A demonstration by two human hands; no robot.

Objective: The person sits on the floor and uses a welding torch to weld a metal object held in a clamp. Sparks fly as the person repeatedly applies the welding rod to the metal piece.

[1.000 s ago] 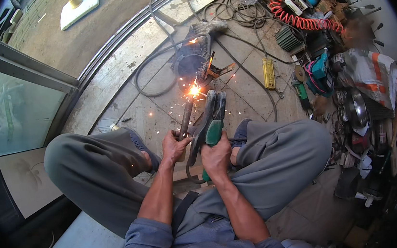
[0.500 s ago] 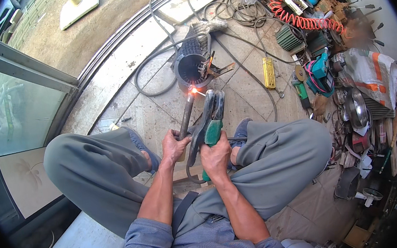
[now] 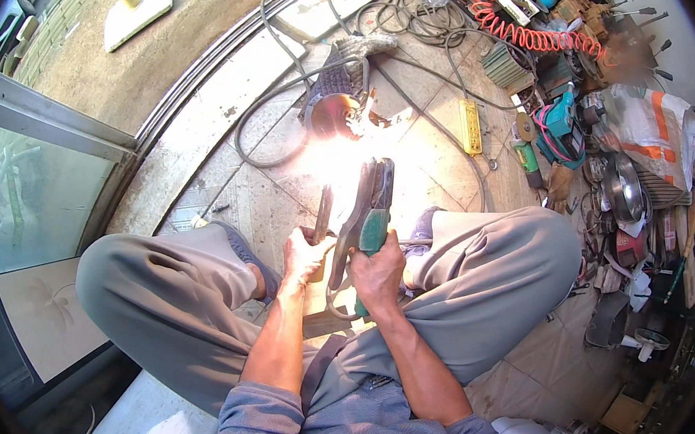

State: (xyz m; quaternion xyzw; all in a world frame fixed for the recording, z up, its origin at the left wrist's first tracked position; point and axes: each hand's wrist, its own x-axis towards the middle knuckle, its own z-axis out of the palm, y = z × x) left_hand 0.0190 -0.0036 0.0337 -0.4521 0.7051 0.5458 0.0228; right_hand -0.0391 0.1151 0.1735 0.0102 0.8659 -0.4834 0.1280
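My left hand (image 3: 304,257) is closed around a dark, brownish rod (image 3: 324,213) that points away from me. In my right hand (image 3: 377,276) is a welding electrode holder (image 3: 374,229) with a green grip and dark jaws. A blinding white-orange arc glare (image 3: 341,157) burns just beyond the jaws. It hides the rod's far end and the electrode. Behind the glare stands a dark round container (image 3: 332,117), its contents mostly washed out by the light. The holder and the rod lie side by side, tilted toward the glare.
Black cables (image 3: 268,107) loop over the tiled floor. A yellow box (image 3: 470,128) lies to the right, near a green angle grinder (image 3: 526,160). Tools, an orange coiled hose (image 3: 505,22) and a white sack (image 3: 651,126) crowd the right side. A glass door (image 3: 30,182) is at left.
The small red-orange glow at the rod's tip has flared into a large bright arc, lighting floor, trousers and hands. My hands have barely moved.
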